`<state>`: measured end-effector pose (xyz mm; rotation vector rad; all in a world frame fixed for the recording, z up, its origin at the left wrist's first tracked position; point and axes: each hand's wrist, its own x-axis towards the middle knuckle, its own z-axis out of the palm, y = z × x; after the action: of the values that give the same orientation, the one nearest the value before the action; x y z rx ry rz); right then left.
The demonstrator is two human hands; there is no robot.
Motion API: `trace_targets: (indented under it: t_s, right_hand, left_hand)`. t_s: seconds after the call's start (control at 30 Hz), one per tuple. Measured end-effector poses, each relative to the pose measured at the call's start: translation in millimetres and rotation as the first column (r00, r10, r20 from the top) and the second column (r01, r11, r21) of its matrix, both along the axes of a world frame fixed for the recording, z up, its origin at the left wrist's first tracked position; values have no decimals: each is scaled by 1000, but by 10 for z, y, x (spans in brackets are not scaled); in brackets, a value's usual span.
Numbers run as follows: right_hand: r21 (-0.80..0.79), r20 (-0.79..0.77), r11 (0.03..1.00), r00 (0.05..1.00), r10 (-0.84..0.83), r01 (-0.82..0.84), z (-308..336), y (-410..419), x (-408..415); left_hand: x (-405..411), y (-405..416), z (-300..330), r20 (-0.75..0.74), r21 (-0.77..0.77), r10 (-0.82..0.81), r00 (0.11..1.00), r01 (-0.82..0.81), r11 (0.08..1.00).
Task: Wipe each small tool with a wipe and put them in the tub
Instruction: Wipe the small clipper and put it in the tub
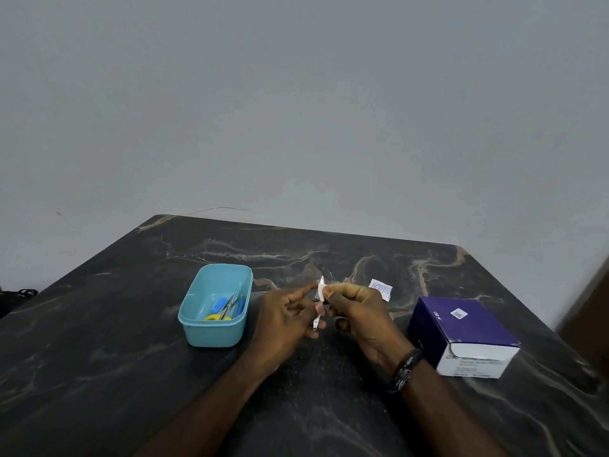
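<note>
Over the middle of the table, my left hand (286,319) holds a small metal tool (317,319) by its lower part, fingers curled round it. My right hand (357,311) pinches a white wipe (321,286) folded over the tool's upper end between thumb and forefinger. Left of my hands stands a light blue tub (201,328). Inside it lie yellow-handled scissors (221,313) and blue-handled tools (219,304).
A dark blue and white box of wipes (463,336) lies on the dark marble-patterned table (115,357) at the right. A torn white wipe wrapper (381,288) lies behind my right hand. A grey wall rises behind the table's far edge.
</note>
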<state>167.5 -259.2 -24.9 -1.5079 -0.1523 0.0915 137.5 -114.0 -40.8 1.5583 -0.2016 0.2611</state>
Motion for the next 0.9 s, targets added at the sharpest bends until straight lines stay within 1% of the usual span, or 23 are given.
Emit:
trace_targets:
  t_s: [0.27, 0.43, 0.6, 0.67, 0.77, 0.9]
  right_hand:
    - [-59, 32, 998, 999, 18, -16, 8, 32, -26]
    - [20, 6, 1000, 1000, -20, 20, 30, 11, -13]
    - [25, -21, 999, 999, 42, -41, 8, 37, -34]
    - [27, -25, 999, 999, 46, -45, 23, 51, -53]
    - [23, -27, 1000, 1000, 7, -7, 52, 58, -72]
    - [75, -46, 995, 997, -56, 60, 46, 50, -67]
  left_hand:
    - [-13, -12, 2, 30, 66, -8, 1000, 6, 998]
    - [22, -30, -43, 14, 99, -16, 1000, 14, 995]
    - [8, -25, -16, -12, 62, 14, 1000, -13, 998]
    - [1, -19, -1, -24, 74, 35, 999, -33, 997]
    - [8, -19, -8, -45, 95, 52, 998, -48, 994]
    - [14, -35, -19, -63, 70, 43, 997, -39, 997]
